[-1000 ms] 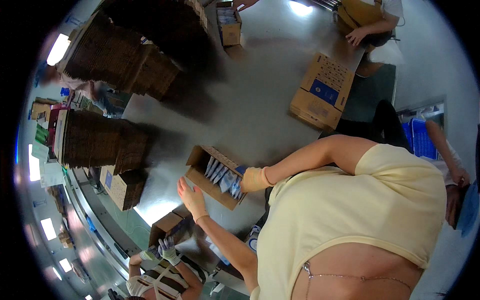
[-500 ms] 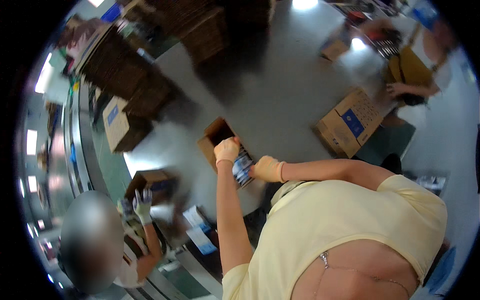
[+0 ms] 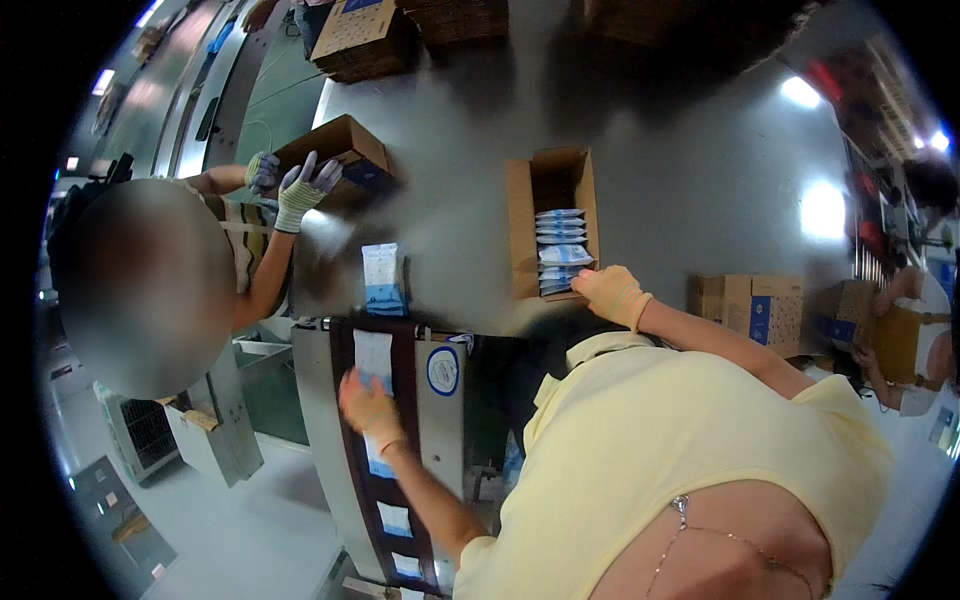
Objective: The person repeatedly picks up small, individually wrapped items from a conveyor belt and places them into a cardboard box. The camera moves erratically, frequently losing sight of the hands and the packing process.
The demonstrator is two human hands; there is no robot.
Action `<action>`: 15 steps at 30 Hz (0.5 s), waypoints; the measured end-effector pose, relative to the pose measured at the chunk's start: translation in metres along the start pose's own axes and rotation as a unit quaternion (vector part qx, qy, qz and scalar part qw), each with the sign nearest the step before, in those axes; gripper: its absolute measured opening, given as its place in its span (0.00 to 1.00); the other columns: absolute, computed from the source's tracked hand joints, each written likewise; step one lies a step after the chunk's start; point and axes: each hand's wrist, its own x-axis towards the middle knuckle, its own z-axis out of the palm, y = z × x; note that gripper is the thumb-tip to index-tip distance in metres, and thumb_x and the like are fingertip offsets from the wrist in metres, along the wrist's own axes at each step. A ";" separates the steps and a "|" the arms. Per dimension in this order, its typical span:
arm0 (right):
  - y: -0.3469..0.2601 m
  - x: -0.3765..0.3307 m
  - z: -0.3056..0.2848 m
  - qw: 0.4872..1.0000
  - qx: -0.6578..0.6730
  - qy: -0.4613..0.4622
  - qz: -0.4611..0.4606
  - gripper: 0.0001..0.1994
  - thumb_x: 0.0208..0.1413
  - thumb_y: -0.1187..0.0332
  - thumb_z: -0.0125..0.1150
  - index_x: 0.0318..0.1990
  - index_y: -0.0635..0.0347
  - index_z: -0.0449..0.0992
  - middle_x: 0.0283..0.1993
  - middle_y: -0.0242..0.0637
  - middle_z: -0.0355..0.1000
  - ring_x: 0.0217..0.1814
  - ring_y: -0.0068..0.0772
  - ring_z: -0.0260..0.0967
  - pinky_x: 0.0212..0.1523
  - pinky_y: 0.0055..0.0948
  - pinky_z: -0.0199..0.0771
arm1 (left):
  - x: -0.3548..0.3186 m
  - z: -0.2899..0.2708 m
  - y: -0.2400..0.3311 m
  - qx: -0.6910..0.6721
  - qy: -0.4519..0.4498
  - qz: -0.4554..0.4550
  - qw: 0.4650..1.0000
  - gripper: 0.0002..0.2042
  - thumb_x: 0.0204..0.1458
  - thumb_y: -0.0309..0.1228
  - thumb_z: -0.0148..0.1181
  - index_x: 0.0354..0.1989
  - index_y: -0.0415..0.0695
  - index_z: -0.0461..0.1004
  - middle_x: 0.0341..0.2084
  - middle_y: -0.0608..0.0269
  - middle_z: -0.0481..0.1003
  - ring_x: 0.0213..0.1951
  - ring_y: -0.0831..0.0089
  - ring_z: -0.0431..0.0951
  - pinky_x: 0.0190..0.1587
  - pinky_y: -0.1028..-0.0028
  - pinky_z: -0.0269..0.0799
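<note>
My left hand (image 3: 370, 410), in a pale glove and slightly smeared by motion, is above a dark conveyor belt (image 3: 345, 350) with its fingers apart. Beneath it lies a row of white-and-blue packets (image 3: 394, 519), one partly hidden by the hand. My right hand (image 3: 612, 296), also gloved, is curled at the near right corner of an open cardboard box (image 3: 522, 230). Its fingertips touch the box's edge beside the nearest packets; what they grip is hidden. Several flat packets (image 3: 562, 238) stand in a row in the box's near half, and its far half shows dark.
More packets (image 3: 383, 275) lie stacked on the grey table (image 3: 450, 200) at the belt's end. At left, a co-worker's gloved hands (image 3: 300, 190) are at another open box (image 3: 345, 150). A closed carton (image 3: 765, 312) sits at right; cardboard stacks (image 3: 455, 22) stand at the far edge.
My left hand has left the box and moved left and nearer, over the belt. My right hand stays by the box's near end. The view has swung left, showing the belt.
</note>
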 end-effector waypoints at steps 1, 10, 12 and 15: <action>0.000 0.001 -0.001 1.000 -0.003 0.000 -0.003 0.05 0.47 0.68 0.59 0.32 0.56 0.73 0.34 0.38 0.71 0.32 0.42 0.73 0.30 0.40 0.74 | -0.010 -0.009 -0.048 0.088 -0.143 -0.085 0.982 0.19 0.46 0.31 0.62 0.48 0.43 0.72 0.47 0.53 0.72 0.51 0.54 0.70 0.54 0.63 0.66; -0.004 0.003 -0.007 0.999 -0.037 -0.023 0.020 0.06 0.50 0.68 0.56 0.36 0.55 0.72 0.36 0.38 0.71 0.34 0.42 0.74 0.30 0.39 0.74 | 0.042 0.038 -0.094 -0.314 -0.186 -0.078 0.928 0.16 0.47 0.34 0.64 0.38 0.33 0.72 0.32 0.60 0.75 0.33 0.70 0.70 0.39 0.70 0.66; -0.005 0.003 -0.007 0.998 -0.035 -0.031 0.031 0.07 0.50 0.68 0.56 0.36 0.55 0.72 0.37 0.38 0.71 0.34 0.43 0.74 0.31 0.39 0.74 | 0.103 0.032 -0.031 -0.303 -0.152 -0.020 0.941 0.18 0.51 0.38 0.60 0.38 0.32 0.71 0.30 0.60 0.74 0.30 0.70 0.68 0.35 0.69 0.65; -0.010 0.003 -0.013 0.999 -0.021 -0.032 0.024 0.06 0.50 0.68 0.56 0.36 0.55 0.72 0.37 0.38 0.71 0.34 0.44 0.74 0.32 0.40 0.74 | 0.163 0.089 -0.010 -0.321 -0.245 -0.074 0.912 0.27 0.44 0.42 0.67 0.46 0.33 0.70 0.38 0.58 0.74 0.38 0.66 0.70 0.42 0.66 0.65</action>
